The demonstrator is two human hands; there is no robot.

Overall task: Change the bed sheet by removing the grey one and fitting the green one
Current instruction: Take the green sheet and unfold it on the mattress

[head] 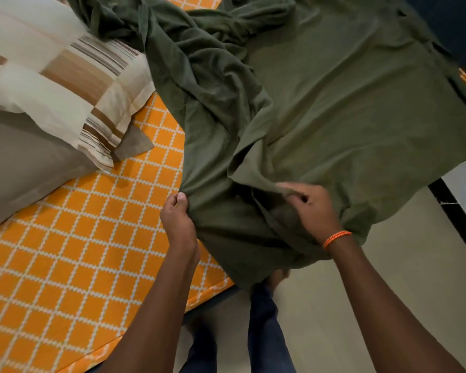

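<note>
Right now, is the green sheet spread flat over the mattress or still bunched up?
Partly bunched. The green sheet lies wrinkled, and much orange mattress shows bare. Both hands, left and right, hold its near edge.

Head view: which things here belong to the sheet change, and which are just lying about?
Part of the job:
green sheet, gripped by the left hand and the right hand
orange checked mattress

Lying about:
striped pillow
grey pillow
orange wristband
</note>
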